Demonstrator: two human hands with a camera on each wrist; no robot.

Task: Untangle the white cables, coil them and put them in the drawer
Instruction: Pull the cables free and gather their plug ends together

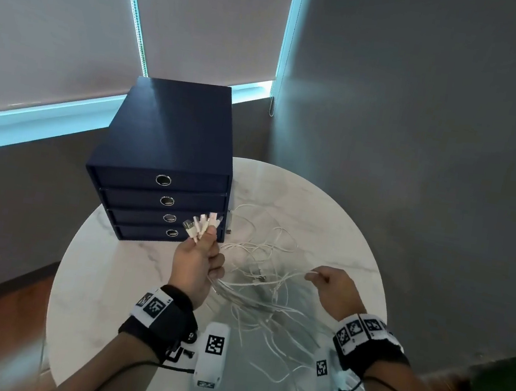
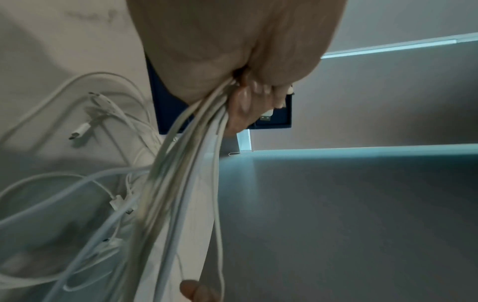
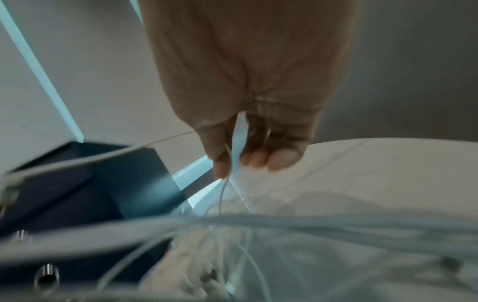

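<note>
A tangle of white cables lies on the round marble table. My left hand is raised in front of the dark blue drawer unit and grips a bundle of cables, with several plug ends fanning out above the fist. My right hand hovers to the right and pinches a single white strand between thumb and fingers. All drawers of the unit are closed.
Loose cable loops and connectors spread over the table between my hands and toward its near edge. The drawer unit stands at the table's back left. A grey wall and window blinds lie behind.
</note>
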